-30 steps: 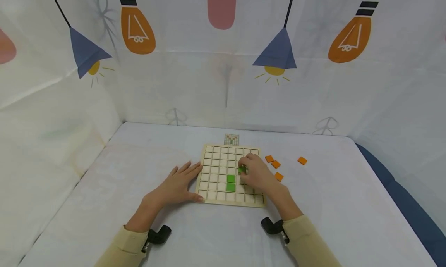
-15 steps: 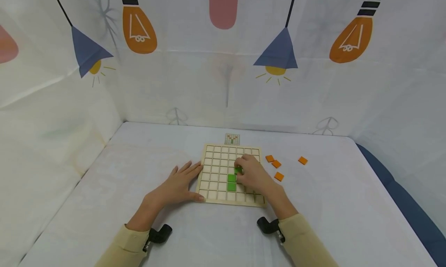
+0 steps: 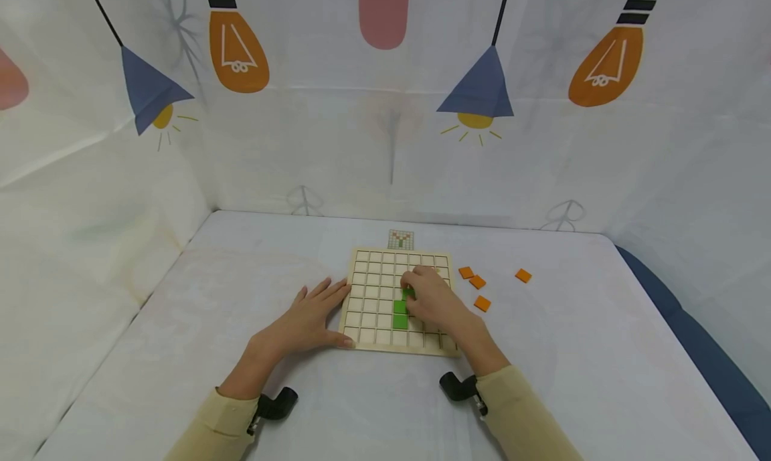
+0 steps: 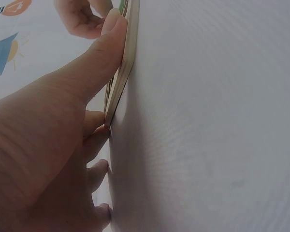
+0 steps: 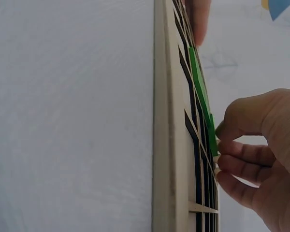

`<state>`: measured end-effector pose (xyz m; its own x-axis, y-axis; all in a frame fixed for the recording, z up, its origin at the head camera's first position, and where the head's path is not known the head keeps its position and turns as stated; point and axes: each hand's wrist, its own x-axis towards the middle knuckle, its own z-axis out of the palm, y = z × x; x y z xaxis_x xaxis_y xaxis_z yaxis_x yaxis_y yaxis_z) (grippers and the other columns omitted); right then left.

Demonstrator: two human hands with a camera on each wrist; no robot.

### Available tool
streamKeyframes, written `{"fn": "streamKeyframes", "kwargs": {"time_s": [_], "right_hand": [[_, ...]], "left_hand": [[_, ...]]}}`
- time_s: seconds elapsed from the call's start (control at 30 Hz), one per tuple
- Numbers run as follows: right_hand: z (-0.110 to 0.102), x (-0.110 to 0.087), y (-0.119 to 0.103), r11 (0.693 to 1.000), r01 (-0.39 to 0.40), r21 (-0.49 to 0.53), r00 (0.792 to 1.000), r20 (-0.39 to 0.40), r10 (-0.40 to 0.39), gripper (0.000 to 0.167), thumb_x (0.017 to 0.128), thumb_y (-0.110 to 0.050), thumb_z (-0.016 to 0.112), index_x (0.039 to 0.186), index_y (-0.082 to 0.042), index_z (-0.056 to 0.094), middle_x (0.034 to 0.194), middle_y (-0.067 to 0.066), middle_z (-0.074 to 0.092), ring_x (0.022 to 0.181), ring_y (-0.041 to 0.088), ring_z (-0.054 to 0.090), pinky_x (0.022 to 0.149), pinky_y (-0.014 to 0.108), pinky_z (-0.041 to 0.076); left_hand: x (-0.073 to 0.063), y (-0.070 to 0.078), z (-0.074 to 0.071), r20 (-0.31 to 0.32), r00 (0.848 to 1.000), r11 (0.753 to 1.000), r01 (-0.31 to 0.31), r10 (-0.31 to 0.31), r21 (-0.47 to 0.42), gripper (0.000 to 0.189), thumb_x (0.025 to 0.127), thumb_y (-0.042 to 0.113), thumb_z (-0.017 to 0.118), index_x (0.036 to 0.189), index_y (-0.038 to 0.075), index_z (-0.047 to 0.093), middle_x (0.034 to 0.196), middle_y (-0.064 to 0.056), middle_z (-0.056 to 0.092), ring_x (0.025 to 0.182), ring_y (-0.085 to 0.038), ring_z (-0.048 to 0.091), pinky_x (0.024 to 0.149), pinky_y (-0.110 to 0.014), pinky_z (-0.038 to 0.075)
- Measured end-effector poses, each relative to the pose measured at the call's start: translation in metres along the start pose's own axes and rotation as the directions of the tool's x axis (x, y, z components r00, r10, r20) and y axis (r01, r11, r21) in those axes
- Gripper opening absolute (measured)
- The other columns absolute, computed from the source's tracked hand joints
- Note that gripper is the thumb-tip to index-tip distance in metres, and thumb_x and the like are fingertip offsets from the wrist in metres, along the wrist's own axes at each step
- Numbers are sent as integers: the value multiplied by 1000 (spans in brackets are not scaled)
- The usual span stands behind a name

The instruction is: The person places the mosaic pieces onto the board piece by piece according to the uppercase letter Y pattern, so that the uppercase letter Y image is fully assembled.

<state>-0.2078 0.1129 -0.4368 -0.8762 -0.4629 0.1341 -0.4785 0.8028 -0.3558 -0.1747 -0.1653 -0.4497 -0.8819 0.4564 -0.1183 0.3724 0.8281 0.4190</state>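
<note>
A wooden grid board (image 3: 373,320) lies on the white table, with two green square tiles (image 3: 400,314) set in adjoining cells of one column. My right hand (image 3: 435,300) is over the board and pinches another green tile (image 5: 212,137) between thumb and fingers, just beyond the upper of those two and a little to the right. In the head view this tile is partly covered by the fingers. My left hand (image 3: 310,317) rests beside the board's left side with its fingers stretched out; in the left wrist view the thumb (image 4: 104,58) lies on the board's edge.
Several orange square tiles (image 3: 477,282) lie on the table right of the board. A small card with a coloured grid pattern (image 3: 400,239) lies just behind it. A white cloth wall (image 3: 337,153) printed with lamps stands at the table's back.
My right hand has slid a short way left across the board with the green tile, toward the column of the two set tiles. The left hand has stayed in place.
</note>
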Motion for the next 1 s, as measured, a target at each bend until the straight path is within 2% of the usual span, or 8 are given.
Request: {"fn": "streamKeyframes", "kwargs": {"time_s": [0.27,0.43,0.8,1.0], "right_hand": [[1,0,-1,1000,14,1,1000,-9,-14,12,86,-2,67,95,-10,68,94,3,60,93,21,54,83,37,49],[-2,-2,-1,1000,1,2,999,33,-1,10,87,-3,67,93,-11,69,96,2,60,96,21,54,86,37,49],[-3,-3,-2,1000,14,-18,998,57,-13,13,85,-2,68,91,-14,67,89,-1,54,84,15,46,76,31,43],[-2,-2,-4,998,48,-35,998,30,-47,12,85,-3,68,90,-13,65,89,-1,56,89,17,51,80,33,46]], "left_hand": [[-2,0,0,-3,1000,1000,-12,12,-11,111,74,68,74,159,15,25,167,-2,22,155,-36,12,119,-70,10],[-1,1,0,-3,1000,1000,-12,12,-7,111,74,68,73,159,15,26,167,-2,23,155,-36,13,119,-69,11],[0,-2,2,-9,1000,1000,-14,14,7,112,72,69,74,159,15,26,167,-1,23,155,-36,13,119,-69,12],[-1,-2,1,-4,1000,1000,-8,8,1,113,72,70,73,159,17,24,167,1,21,156,-34,11,120,-68,10]]}}
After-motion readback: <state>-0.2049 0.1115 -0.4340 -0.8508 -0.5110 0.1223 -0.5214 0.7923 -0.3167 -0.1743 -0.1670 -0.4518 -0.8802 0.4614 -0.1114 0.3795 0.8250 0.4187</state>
